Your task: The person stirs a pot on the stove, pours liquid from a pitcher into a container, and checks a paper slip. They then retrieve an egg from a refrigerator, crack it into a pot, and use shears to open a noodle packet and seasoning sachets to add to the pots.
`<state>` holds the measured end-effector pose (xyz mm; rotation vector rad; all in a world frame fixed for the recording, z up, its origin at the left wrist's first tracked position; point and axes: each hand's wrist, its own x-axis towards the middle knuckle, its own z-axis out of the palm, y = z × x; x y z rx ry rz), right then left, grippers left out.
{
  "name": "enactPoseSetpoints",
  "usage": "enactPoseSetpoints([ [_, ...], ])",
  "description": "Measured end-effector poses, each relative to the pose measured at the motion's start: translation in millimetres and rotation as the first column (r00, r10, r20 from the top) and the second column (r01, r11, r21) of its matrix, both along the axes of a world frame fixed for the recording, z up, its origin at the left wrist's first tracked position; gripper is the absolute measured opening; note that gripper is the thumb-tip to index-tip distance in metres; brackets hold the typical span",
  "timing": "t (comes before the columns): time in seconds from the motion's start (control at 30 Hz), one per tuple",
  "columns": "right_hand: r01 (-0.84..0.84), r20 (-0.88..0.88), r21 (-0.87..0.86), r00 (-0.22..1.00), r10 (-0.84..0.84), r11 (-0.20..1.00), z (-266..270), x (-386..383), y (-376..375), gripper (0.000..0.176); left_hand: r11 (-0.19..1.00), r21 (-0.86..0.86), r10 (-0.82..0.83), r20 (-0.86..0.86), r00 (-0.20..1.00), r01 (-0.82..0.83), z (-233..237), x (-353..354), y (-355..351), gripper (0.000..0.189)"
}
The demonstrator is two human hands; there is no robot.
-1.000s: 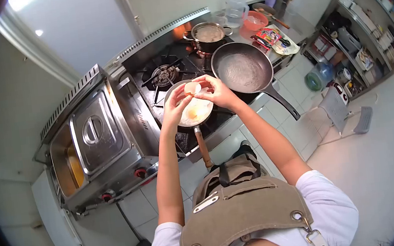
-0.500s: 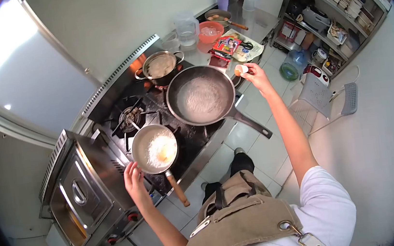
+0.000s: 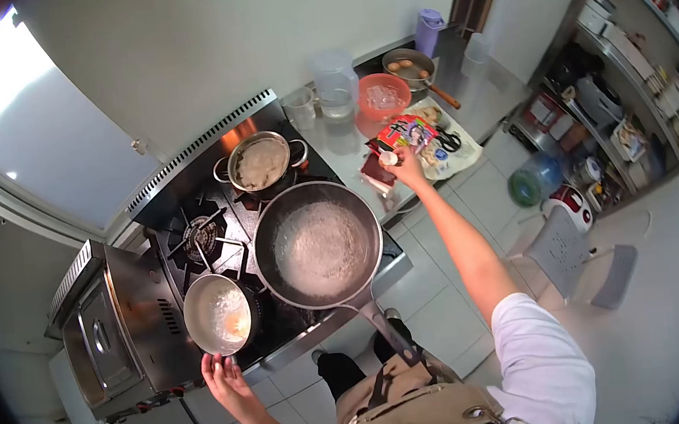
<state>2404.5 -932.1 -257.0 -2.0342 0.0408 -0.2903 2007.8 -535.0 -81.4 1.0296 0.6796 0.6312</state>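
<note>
Small whitish eggshell [image 3: 388, 158], pinched in the right grip [image 3: 408, 168], held above the surface just right of the large frying pan [image 3: 318, 246], small steel pan [image 3: 195, 299] on the stove just left of the frying pan, cracked egg [image 3: 233, 320] inside it, orange yolk, open left grip [image 3: 225, 380] just below its rim

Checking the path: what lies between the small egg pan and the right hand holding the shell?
The large frying pan lies between the small pan and the right hand holding the shell, in the head view.
</note>
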Motion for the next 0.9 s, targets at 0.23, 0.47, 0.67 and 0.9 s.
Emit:
enactPoseSetpoints([
  [0.23,-0.033,-0.024,-0.234,0.999,0.029,0.972,-39,86,62,0.042,0.955,0.135,0.279,-0.128,0.952,-0.262,23,-38,-35,0.037],
  [0.47,-0.096,-0.133,-0.306,0.989,0.058,0.947,-46,89,74,0.046,0.939,0.200,0.314,-0.170,0.934,-0.279,20,-39,-51,0.038],
  [0.67,0.336,0.115,-0.483,0.940,-0.322,0.809,0,95,6,0.049,0.935,0.238,0.305,-0.171,0.937,-0.261,29,-21,-66,0.036],
  [0.9,0.089,-0.265,-0.421,0.940,-0.216,0.903,-4,112,-93,0.030,0.955,0.201,0.256,-0.183,0.949,-0.219,29,-11,-73,0.037],
])
